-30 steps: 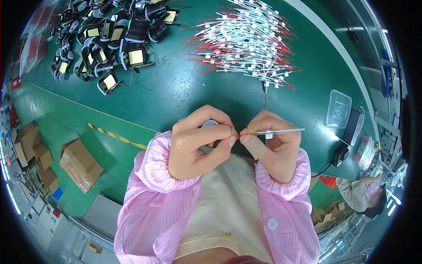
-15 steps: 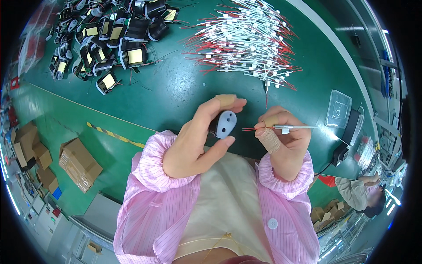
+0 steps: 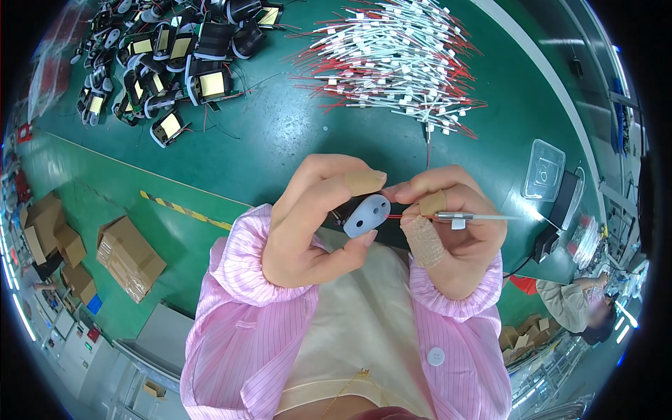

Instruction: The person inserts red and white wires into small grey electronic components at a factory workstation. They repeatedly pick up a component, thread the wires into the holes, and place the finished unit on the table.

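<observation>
My left hand (image 3: 318, 217) is closed around a small black housing with a light grey oval end cap (image 3: 367, 216); dark holes show in the cap, which faces to the right. Between thumb and fingers, my right hand (image 3: 451, 224) pinches a thin probe lead with red wires and a silver-white stem (image 3: 469, 216), a small white tag on it. The red wire ends reach the cap's right edge; whether they enter a hole I cannot tell. Tan bandages wrap some fingers and the right thumb.
Many similar black housings (image 3: 210, 84) are heaped at the far left of the green table (image 3: 280, 133). A pile of red-and-white leads (image 3: 392, 63) lies at the far middle. At the right are a clear plastic box (image 3: 544, 170) and a black device (image 3: 560, 203). Another person (image 3: 574, 304) sits beyond.
My two hands have come together. The grey cap has tilted and moved right, and the red wire ends, apart from it before, now meet its edge.
</observation>
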A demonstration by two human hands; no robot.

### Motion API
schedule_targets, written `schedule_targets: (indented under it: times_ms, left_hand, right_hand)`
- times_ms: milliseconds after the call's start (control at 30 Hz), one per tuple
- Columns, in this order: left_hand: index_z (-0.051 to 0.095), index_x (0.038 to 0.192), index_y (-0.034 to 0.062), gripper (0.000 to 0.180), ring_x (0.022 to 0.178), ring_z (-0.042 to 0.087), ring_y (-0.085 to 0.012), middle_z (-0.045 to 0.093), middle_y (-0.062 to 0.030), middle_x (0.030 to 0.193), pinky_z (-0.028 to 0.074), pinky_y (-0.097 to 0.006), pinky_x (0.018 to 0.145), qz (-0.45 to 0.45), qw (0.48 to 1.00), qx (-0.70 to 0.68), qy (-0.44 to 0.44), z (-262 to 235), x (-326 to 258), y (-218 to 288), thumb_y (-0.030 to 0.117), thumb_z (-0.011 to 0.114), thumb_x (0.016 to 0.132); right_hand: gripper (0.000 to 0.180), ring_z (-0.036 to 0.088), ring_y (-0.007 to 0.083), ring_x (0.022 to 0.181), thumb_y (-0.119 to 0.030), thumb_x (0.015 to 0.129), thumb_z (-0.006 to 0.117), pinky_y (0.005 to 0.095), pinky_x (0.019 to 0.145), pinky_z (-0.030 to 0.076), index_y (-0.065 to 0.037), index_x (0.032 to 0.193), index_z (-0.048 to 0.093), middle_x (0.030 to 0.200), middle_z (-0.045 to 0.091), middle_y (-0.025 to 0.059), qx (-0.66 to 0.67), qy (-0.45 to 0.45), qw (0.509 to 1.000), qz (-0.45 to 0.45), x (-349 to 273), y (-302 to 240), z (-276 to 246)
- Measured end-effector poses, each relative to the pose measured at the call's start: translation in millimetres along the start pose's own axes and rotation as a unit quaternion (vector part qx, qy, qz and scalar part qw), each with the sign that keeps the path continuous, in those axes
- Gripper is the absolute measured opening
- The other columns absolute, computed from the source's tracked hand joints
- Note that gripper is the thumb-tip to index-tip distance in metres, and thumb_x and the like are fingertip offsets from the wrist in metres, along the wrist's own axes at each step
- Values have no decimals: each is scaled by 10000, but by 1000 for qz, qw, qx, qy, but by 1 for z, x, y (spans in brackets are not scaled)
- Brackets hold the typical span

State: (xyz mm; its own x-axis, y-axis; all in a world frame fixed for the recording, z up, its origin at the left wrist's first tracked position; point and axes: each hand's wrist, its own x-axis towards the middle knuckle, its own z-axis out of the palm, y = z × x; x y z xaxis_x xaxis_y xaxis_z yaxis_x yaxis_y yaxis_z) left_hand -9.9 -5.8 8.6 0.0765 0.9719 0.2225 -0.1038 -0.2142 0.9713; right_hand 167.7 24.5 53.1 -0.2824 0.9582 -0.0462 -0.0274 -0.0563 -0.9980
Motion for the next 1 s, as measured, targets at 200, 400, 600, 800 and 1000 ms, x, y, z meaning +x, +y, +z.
schedule_targets:
  times_ms: [200,400,600,800,1000]
  left_hand:
    - [591,1087,-29,355,880,598,-247,548,-203,1102,505,-323,732,56,998,40,-13,-1,3,-1,-42,651,737]
    - [637,982,-36,209,827,601,-221,547,-191,1089,501,-303,706,7,998,18,-61,-8,10,4,-33,651,774]
    - [651,955,-24,150,797,611,-200,559,-170,1053,507,-295,701,-15,997,-15,-69,-8,8,4,-42,632,808]
    - [653,928,-25,130,788,613,-199,571,-164,1015,508,-294,691,-24,998,7,-57,-10,8,7,-49,625,804]
    - [620,1015,-19,285,821,615,-220,577,-170,1027,512,-305,697,-5,998,13,-61,-9,7,7,-55,684,740]
  right_hand:
    - [145,652,196,861,127,736,695,283,740,529,51,853,656,970,626,160,-20,2,1000,-7,0,-7,2]
    - [139,649,175,833,116,741,705,269,699,529,44,854,667,965,636,151,-50,-27,998,-16,3,-7,-2]
    - [148,649,164,805,99,741,718,260,678,525,31,865,675,968,644,129,-80,-58,995,-13,4,-6,-2]
    - [142,651,163,800,93,747,715,255,672,524,28,865,673,961,646,127,-88,-61,994,-16,4,-3,0]
    - [136,653,173,837,108,755,686,263,701,528,28,861,656,973,628,143,-17,-32,999,8,-1,0,1]
